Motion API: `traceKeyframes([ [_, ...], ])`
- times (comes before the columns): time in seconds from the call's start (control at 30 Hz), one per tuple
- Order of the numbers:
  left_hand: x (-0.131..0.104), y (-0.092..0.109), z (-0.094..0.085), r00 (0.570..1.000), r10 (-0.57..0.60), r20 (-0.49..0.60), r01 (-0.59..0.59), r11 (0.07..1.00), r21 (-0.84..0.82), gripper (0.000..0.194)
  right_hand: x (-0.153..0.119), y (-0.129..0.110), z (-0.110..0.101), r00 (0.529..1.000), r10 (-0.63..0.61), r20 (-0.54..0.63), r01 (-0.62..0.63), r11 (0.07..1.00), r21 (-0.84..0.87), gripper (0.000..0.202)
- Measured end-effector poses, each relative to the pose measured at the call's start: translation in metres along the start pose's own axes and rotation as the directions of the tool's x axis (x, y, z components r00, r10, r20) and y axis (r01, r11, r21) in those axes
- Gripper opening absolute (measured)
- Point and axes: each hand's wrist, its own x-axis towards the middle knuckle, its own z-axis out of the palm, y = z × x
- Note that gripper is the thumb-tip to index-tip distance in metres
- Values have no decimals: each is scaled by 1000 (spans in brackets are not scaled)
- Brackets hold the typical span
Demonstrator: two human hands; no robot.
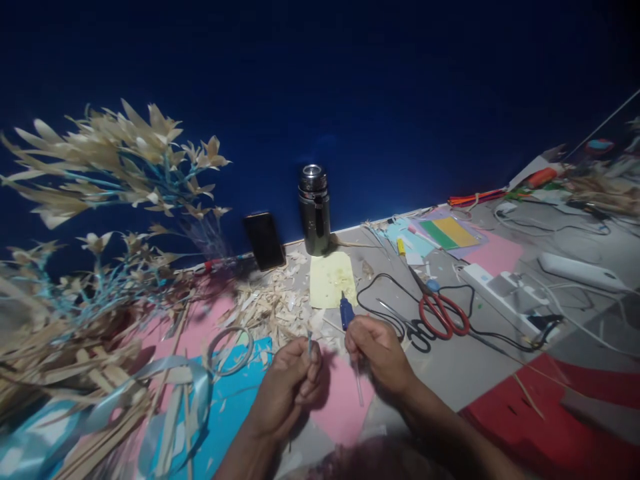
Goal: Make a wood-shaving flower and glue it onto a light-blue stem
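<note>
My left hand (pixel 295 373), low in the centre of the view, pinches a small thin pale-blue piece (pixel 309 345) upright between thumb and fingers. To its right, my right hand (pixel 375 347) is closed, and a thin pale stick (pixel 359 385) points down from under its fingers. A dark blue pointed tool or bottle (pixel 345 312) stands out just beyond the right fist; whether the fist touches it is unclear. Pink paper (pixel 345 407) lies beneath the hands. Behind them is a yellow sheet (pixel 325 280) with greenish smears.
Dried flowers (pixel 150 153), husk scraps (pixel 270 300) and light-blue ribbon (pixel 195 393) lie left. A phone (pixel 265 241) and steel flask (pixel 315 213) stand against the wall. Red scissors (pixel 440 315), black scissors (pixel 419 333), cables and a power strip (pixel 505 300) are right.
</note>
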Motion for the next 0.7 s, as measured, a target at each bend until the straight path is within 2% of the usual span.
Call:
traceKeyframes([
  [0.1, 0, -1, 2, 996, -62, 65, 67, 995, -72, 39, 6, -7, 5, 996, 14, 92, -18, 999, 43, 23],
  [0.17, -1, -3, 1, 992, -94, 83, 101, 991, -90, 35, 10, -10, 9, 982, 50, 182, -71, 992, 108, 25],
  [0.23, -2, -4, -1, 989, -119, 85, 127, 988, -91, 33, 12, -10, 12, 972, 77, 220, -113, 981, 159, 25],
  [0.37, -3, -4, -2, 989, -142, 44, 141, 990, 7, 37, 14, -1, 16, 987, 113, 117, -137, 964, 230, 25],
  [0.47, -5, -1, -1, 997, -27, -78, 42, 982, 184, 38, 14, 7, 18, 989, 145, 5, -141, 956, 256, 28],
  [0.53, -7, 1, -1, 986, 67, -153, -20, 957, 291, 35, 14, 11, 20, 986, 160, -50, -140, 952, 270, 29],
  [0.7, -13, 10, 1, 959, 141, -245, -37, 922, 385, 27, 15, 14, 25, 978, 182, -106, -142, 942, 302, 35],
])
